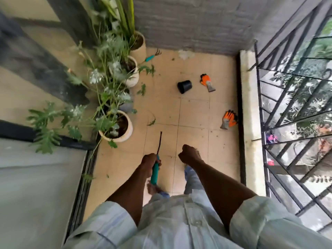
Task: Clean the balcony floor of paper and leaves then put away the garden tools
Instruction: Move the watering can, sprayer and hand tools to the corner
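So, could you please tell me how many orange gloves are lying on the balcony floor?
2. One orange glove lies just right of the tipped black pot; the other glove lies nearer, beside the raised ledge under the railing. More could be hidden behind the plants.

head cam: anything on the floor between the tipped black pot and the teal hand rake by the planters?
Head view: bare tile between the black pot and the hand rake, only small debris specks; a leafy sprig overhangs the left edge.

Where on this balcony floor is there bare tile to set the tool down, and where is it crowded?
Bare tiles lie between the near orange glove and the near potted plant, just ahead of the left hand. Crowded: the left wall's pot row, and the far end round the black pot, far glove and hand rake.
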A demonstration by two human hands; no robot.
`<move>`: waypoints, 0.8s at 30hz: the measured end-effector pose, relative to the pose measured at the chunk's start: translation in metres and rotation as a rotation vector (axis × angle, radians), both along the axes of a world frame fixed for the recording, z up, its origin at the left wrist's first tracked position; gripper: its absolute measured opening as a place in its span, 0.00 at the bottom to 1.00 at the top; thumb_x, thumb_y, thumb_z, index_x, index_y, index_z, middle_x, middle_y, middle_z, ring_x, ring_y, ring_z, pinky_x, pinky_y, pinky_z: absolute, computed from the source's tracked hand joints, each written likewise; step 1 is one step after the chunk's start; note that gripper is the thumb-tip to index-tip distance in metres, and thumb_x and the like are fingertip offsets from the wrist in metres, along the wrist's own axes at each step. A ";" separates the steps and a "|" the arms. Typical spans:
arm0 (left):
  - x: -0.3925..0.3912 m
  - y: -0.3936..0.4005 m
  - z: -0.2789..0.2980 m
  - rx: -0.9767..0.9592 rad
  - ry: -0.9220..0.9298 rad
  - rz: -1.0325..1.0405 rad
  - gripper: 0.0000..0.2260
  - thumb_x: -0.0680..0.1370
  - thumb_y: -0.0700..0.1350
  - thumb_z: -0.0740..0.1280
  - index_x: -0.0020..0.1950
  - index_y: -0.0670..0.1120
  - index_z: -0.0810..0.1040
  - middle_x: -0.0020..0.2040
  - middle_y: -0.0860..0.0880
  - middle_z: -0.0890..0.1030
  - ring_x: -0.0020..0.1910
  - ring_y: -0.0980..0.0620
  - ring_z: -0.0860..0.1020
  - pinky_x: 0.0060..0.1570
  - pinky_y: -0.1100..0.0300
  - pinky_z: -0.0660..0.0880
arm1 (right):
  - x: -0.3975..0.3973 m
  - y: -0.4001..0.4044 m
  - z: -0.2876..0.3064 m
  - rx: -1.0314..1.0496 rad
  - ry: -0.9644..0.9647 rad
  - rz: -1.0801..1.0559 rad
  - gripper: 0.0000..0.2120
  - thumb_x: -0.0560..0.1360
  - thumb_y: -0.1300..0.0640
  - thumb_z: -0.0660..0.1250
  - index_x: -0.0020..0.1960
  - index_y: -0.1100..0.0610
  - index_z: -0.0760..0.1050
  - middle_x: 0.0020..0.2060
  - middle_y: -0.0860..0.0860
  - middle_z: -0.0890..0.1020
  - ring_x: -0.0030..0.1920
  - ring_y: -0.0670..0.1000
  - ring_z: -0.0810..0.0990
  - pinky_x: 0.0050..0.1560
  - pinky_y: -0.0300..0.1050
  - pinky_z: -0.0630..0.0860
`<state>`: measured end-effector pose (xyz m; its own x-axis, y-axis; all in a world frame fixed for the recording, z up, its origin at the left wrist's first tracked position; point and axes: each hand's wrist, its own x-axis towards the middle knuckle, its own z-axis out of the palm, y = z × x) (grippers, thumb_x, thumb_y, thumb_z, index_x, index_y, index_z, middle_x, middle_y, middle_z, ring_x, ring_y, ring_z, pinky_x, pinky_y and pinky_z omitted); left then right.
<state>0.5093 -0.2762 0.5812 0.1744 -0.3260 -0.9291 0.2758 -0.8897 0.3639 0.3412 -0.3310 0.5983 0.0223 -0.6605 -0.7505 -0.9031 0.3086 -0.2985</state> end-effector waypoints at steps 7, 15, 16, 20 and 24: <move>-0.054 -0.108 0.013 -0.008 -0.122 -0.150 0.06 0.73 0.38 0.66 0.36 0.40 0.73 0.27 0.44 0.71 0.26 0.48 0.68 0.29 0.59 0.66 | -0.062 -0.099 -0.002 0.003 -0.046 -0.015 0.16 0.77 0.58 0.63 0.63 0.60 0.72 0.62 0.58 0.77 0.58 0.58 0.77 0.47 0.41 0.72; -0.128 -0.251 0.019 -0.068 -0.207 -0.084 0.09 0.77 0.43 0.67 0.38 0.41 0.74 0.29 0.45 0.72 0.27 0.49 0.69 0.30 0.58 0.67 | -0.146 -0.237 0.020 -0.098 0.016 0.002 0.15 0.76 0.59 0.62 0.60 0.63 0.73 0.60 0.61 0.77 0.59 0.60 0.77 0.48 0.44 0.71; -0.134 -0.264 0.021 -0.071 -0.212 -0.090 0.08 0.77 0.43 0.67 0.39 0.41 0.75 0.30 0.45 0.73 0.27 0.50 0.70 0.30 0.58 0.68 | -0.150 -0.248 0.019 -0.085 0.018 0.005 0.15 0.75 0.59 0.62 0.60 0.63 0.73 0.59 0.60 0.78 0.58 0.60 0.77 0.48 0.44 0.72; -0.134 -0.307 0.021 -0.074 -0.240 -0.109 0.07 0.77 0.44 0.67 0.42 0.41 0.76 0.30 0.46 0.74 0.27 0.50 0.70 0.30 0.59 0.68 | -0.151 -0.285 0.010 -0.075 0.014 0.029 0.14 0.76 0.59 0.62 0.60 0.62 0.73 0.58 0.60 0.78 0.56 0.59 0.78 0.45 0.44 0.73; -0.111 -0.358 0.010 -0.054 -0.285 -0.097 0.10 0.77 0.43 0.66 0.39 0.40 0.75 0.29 0.45 0.73 0.26 0.49 0.70 0.30 0.59 0.68 | -0.134 -0.335 0.002 -0.047 0.001 0.056 0.16 0.75 0.58 0.63 0.61 0.62 0.73 0.58 0.59 0.78 0.56 0.59 0.78 0.47 0.45 0.74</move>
